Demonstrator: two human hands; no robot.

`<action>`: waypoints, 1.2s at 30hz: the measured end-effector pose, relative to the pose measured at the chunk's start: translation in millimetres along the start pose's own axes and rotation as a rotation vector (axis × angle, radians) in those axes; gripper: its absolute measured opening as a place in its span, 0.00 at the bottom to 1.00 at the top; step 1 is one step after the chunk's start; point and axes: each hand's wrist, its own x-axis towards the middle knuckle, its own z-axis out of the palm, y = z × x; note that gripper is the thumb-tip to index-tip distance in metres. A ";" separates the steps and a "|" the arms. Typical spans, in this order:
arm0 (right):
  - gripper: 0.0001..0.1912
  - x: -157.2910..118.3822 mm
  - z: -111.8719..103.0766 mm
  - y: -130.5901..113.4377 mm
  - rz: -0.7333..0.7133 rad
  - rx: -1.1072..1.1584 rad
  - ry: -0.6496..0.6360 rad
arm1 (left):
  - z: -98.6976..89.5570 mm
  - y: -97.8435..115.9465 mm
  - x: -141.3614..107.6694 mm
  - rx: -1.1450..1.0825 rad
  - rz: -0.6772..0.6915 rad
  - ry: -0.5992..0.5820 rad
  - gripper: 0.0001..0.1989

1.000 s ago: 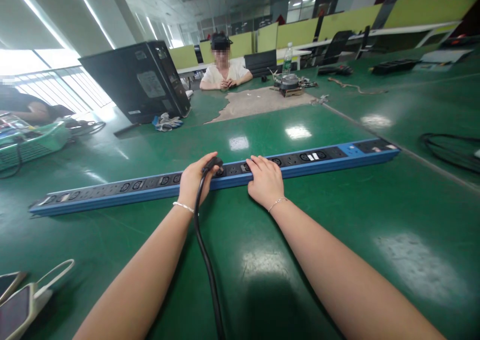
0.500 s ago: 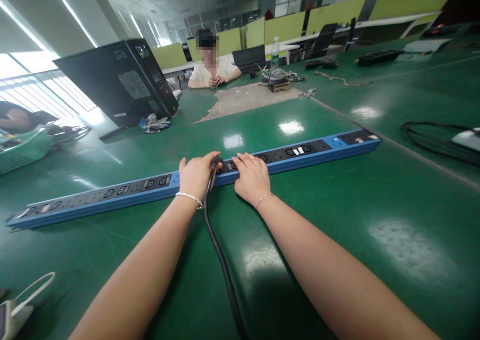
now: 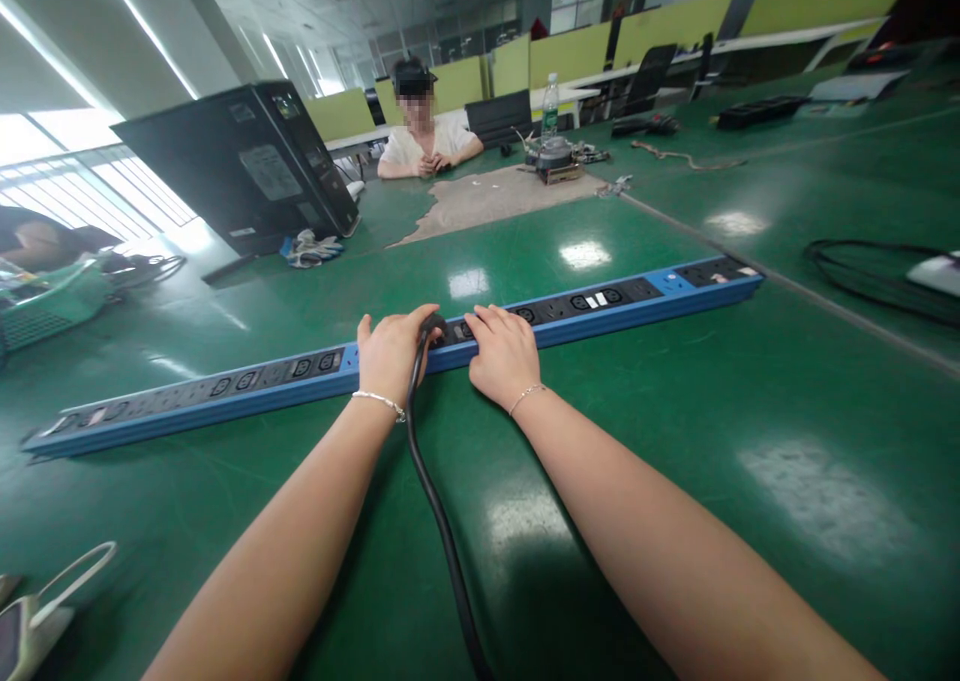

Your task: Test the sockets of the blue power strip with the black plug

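Note:
A long blue power strip (image 3: 637, 313) with black sockets lies slantwise across the green table. My left hand (image 3: 391, 353) is closed on a black plug (image 3: 433, 325) at the strip's middle; the plug sits at the sockets, though how deep is hidden. From it a thick black cable (image 3: 442, 521) runs down toward me. Just right of the plug, my right hand (image 3: 504, 353) rests on the strip, its fingers bent over the top face and its thumb against the near side. Whether those fingers grip the strip firmly is hard to see.
A black computer case (image 3: 247, 166) stands at the back left, with gloves (image 3: 311, 249) beside it. At far left is a green basket (image 3: 56, 306). Across the table sits a person (image 3: 427, 146), near a bottle (image 3: 551, 106). A black cable (image 3: 862, 271) lies at right.

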 end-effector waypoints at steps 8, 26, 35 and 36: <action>0.26 -0.1 -1.2 -0.4 0.003 0.013 -0.014 | -1.9 5.8 -9.7 0.048 0.069 0.053 0.16; 0.26 0.1 -1.5 -0.9 0.003 0.014 -0.004 | 1.0 0.5 -16.2 0.045 0.105 0.070 0.17; 0.28 0.0 -3.0 -2.9 0.007 0.040 -0.010 | 2.1 3.4 -21.9 0.030 0.105 0.028 0.18; 0.29 0.0 -3.8 -4.0 -0.006 0.054 -0.013 | 2.4 2.7 -22.8 0.027 0.106 0.019 0.19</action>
